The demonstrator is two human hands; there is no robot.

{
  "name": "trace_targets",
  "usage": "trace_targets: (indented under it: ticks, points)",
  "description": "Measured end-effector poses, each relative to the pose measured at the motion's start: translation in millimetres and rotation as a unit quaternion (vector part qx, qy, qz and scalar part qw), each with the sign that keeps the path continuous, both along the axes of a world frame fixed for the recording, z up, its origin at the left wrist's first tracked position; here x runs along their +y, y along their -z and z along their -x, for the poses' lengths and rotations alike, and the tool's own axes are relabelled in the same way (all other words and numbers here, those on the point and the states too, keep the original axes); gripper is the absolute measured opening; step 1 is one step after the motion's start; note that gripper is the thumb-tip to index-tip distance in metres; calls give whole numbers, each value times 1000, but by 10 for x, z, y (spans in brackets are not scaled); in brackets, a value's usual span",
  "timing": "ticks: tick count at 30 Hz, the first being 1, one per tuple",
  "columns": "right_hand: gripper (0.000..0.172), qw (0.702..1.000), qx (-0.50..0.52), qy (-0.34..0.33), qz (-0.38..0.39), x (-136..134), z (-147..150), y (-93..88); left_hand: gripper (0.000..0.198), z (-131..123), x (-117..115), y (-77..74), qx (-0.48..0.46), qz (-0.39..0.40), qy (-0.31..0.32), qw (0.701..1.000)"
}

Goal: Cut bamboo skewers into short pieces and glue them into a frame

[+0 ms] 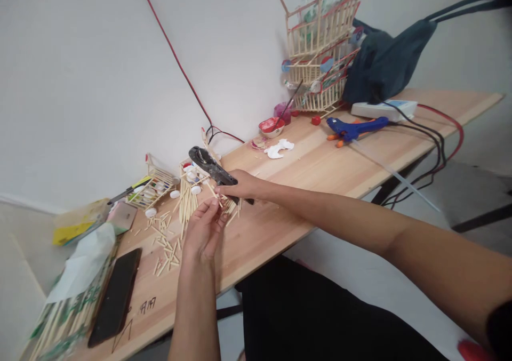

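Observation:
My right hand (244,185) is closed round a black plier-like hand tool (212,166), whose exact kind I cannot make out. Just below it, my left hand (204,227) pinches a thin wooden stick (213,191) between thumb and fingertips, close against the tool. Long wooden sticks (188,201) lie in a bundle behind my left hand. Short cut stick pieces (168,249) are scattered over the table to its left. A small stick-built cart (156,185) with white bottle caps stands beyond them, near the wall.
A blue glue gun (356,129) lies at the right with cables trailing off the edge. Stacked stick baskets (320,57), a dark bag (384,65) and a bowl of red paint (272,127) stand at the back. A black phone (116,297) and packaged sticks (68,313) lie front left.

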State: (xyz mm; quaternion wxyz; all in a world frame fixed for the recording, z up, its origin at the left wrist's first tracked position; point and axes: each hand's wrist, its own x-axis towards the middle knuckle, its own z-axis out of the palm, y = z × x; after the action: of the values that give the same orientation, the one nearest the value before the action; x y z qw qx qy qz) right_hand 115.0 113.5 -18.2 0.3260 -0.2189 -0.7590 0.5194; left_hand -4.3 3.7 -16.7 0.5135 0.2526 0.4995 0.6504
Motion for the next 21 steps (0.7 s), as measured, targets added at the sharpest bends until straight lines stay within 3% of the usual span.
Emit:
trace_targets:
  ticks: [8,12,18,21]
  points:
    - [19,998,11,-48,32,35,5,12,16,-30,35,-49,-6,6,39,999]
    - [22,999,23,-22,42,32,14,10,17,-47,-35,-74,-7,-13,66,998]
    - [22,996,39,73,-26,50,-14,-29,24,12,-154,-117,28,-26,20,999]
    - [24,994,30,64,-83,39,-34,-36,20,24,-171,-161,84,-20,13,996]
